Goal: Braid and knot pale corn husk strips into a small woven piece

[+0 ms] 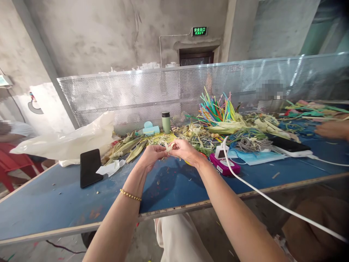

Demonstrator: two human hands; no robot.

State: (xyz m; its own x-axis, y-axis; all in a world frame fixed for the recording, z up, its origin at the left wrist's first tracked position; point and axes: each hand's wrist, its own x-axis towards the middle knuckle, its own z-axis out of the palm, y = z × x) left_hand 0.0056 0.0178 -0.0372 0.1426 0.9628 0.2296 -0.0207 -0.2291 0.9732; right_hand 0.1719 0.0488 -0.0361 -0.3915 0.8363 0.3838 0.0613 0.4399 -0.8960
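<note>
Fingers of my left hand (153, 156) and right hand (184, 150) pinched a pale, thin, husk-like strip (169, 147), twelve o'clock, over the blue-topped desk (54, 203); an uneven tug risked tearing it.

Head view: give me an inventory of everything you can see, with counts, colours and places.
pale strip: one, cream, between both hands
table: one, blue, beneath everything
near phone: one, black, table's left
plastic bag: one, whitish, far left
husks: several, yellow-green, beyond left hand
tumbler: one, green, back centre
coloured strips: many, mixed, back right
purple box: one, purple, right of hands
cable: one, white, crossing lower right
face mask: one, blue, right
far phone: one, black, right
perforated screen: one, silver, behind table
exit sign: one, green, wall
co-worker's hand: one, right edge
bracelet: one, gold, left wrist
left hand: one, centre
right hand: one, centre
</note>
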